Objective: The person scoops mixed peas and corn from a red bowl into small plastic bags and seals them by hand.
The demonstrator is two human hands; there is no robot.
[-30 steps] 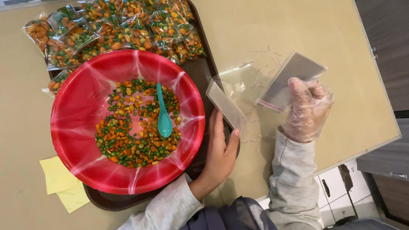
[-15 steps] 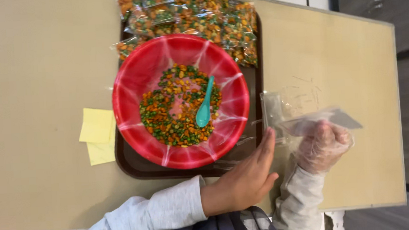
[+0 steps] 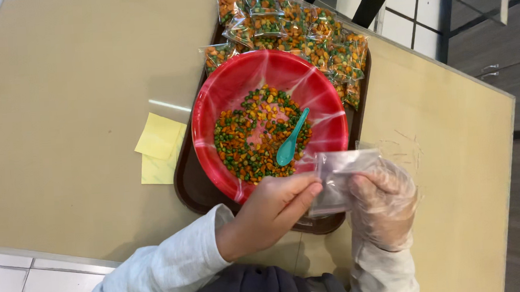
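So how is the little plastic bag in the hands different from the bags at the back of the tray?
The small clear plastic bag, held between the bare left hand and the gloved right hand, looks empty. The clear plastic packets on the dark brown tray behind the red plastic bowl are filled with orange and green snack mix and lie piled untouched. Both are small clear bags.

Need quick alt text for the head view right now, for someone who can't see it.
Both hands, the bare left hand and the gloved right hand, hold a small clear plastic bag over the near rim of a red bowl of orange and green snack mix with a teal spoon. The bowl sits on a brown tray beside filled bags and yellow sticky notes.
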